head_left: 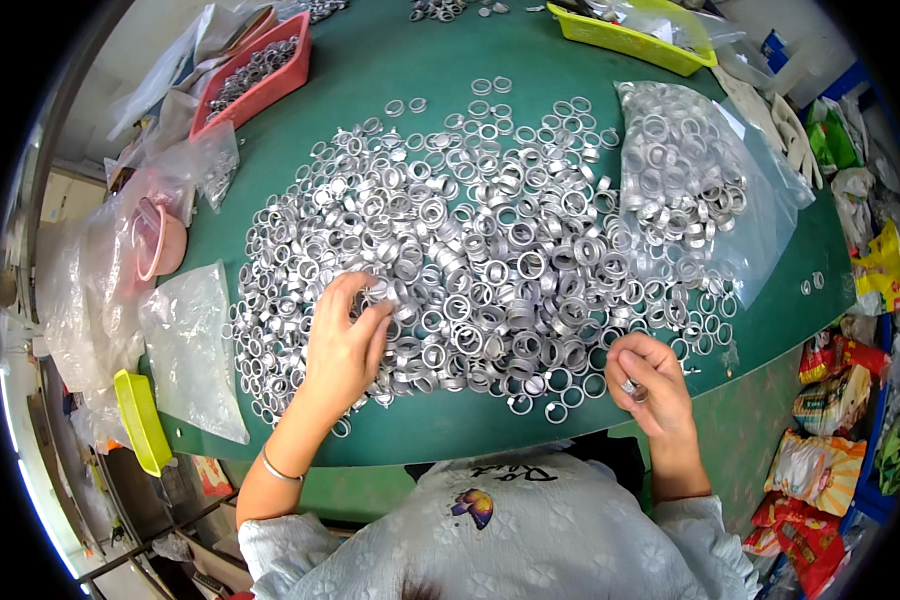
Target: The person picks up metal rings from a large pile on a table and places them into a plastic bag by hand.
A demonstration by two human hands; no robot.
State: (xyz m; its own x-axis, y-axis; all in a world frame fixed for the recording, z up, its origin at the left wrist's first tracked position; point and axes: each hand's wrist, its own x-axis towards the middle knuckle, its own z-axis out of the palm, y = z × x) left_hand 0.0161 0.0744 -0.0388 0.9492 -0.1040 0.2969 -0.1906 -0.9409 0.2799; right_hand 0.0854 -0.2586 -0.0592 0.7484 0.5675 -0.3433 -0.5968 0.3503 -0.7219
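Observation:
A broad heap of small silver metal rings (530,264) lies across the green table. At the heap's near left part, my left hand (340,345) reaches in with bent fingers. Its thumb and fingertips close about a metal ring (374,292), partly hidden among the others. My right hand (652,385) is held by the table's near edge, right of the heap. Its fingers curl round one or more small metal rings (633,390); how many, I cannot tell.
A clear bag of rings (675,150) lies right of the heap. Around the table's sides are a pink basket of rings (295,68), a small pink tub (170,245), a yellow-green tray (142,420), an empty plastic bag (195,350) and a yellow-green basket (630,35). Colourful packets (820,470) stand at right.

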